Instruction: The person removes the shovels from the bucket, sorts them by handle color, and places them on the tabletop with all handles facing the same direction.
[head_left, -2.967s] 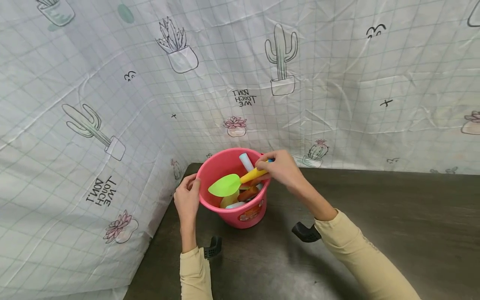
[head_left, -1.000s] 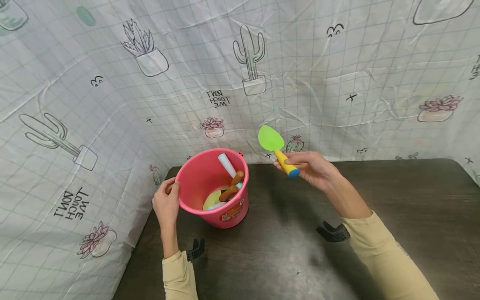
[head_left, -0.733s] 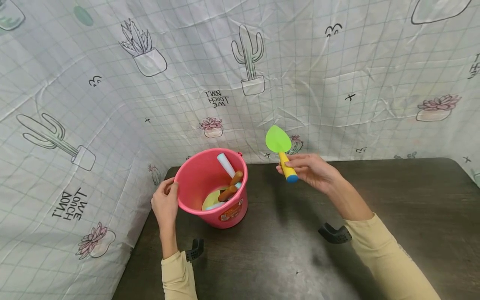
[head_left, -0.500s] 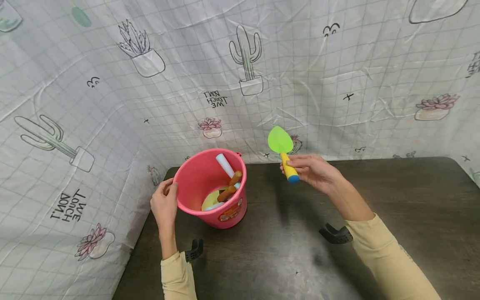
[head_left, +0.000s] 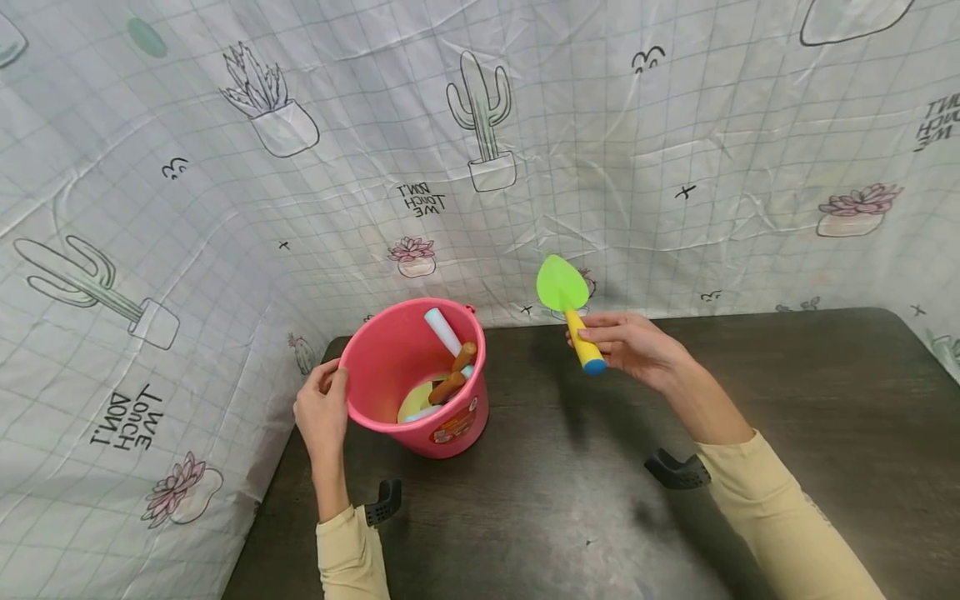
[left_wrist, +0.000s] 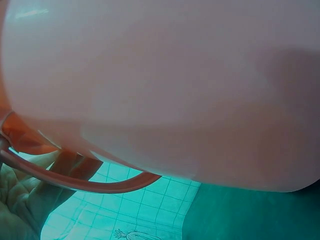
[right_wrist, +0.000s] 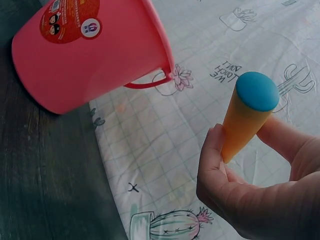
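A pink bucket [head_left: 450, 433] stands on the dark table, leaning a little toward me. My left hand [head_left: 322, 410] grips its left rim, the thumb outside and the fingers curled over the edge. Inside lie tools with brown handles [head_left: 448, 387], a pale blue handle [head_left: 442, 331] and a pale yellow piece [head_left: 414, 402]; their lower ends are hidden. Right of the bucket, my right hand [head_left: 637, 348] holds a toy trowel [head_left: 564, 285] above the table. It pinches the yellow handle, which has a blue end cap [right_wrist: 257, 91]; the green blade points up and away.
The dark wooden table [head_left: 540, 500] reaches to the right of the bucket. A white curtain [head_left: 585, 150] printed with cacti hangs behind and on the left, close to the bucket. The bucket's handle [right_wrist: 148, 82] hangs at its back.
Three seconds ago the trowel was over the bucket; my right hand has carried it out to the right and turned its blade upward. The left hand keeps its hold on the rim.
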